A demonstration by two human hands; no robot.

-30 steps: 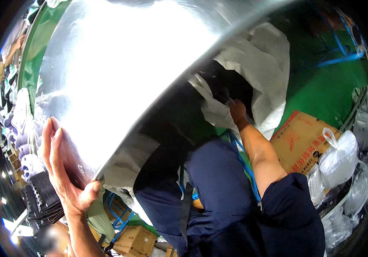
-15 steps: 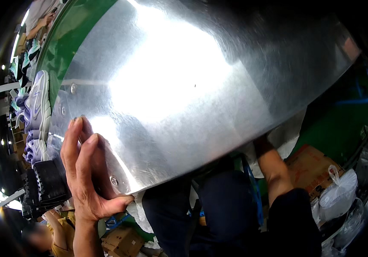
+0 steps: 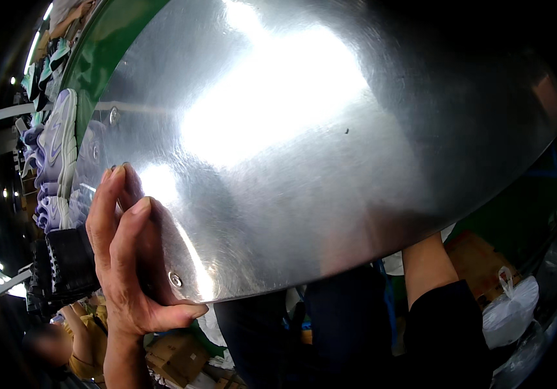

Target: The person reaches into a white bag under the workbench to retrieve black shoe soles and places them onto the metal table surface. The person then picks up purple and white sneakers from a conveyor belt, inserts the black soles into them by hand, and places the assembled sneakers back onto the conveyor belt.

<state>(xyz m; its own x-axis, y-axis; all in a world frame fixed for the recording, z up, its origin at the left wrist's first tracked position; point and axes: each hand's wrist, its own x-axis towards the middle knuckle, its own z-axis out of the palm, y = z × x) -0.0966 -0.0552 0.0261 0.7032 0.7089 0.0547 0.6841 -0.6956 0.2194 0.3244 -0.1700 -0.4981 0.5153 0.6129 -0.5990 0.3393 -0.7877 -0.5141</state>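
1. Left hand [image 3: 126,285]: grasping the near left corner of the metal counter [image 3: 291,188], fingers bent onto the top, thumb along the front edge. How hard it presses, you cannot tell.
2. Right hand: hidden. Your right forearm [image 3: 426,262] passes beneath the far right stretch of the front edge; what that hand holds, if anything, cannot be told.
3. The counter spreads right across in front of you, over your knees, tilted in this view. Bright, scuffed sheet surface; probably stiff, and heavy if it is one with its frame. Unlikely to break.
4. Slick face, by the glare. Flat fingers would probably slide; better purchase at the corner, thumb opposing fingers, as your left hand has it. The edge looks thin, perhaps sharp. Mind the round fastener [image 3: 175,279] just beside the fingers.
5. Farther out, left: purple-and-white shoe [image 3: 63,146], black ridged stack [image 3: 71,262], person in yellow [image 3: 89,343].
6. Low down: cardboard box [image 3: 178,358] to the left, knotted white plastic bag [image 3: 512,308] to the right.
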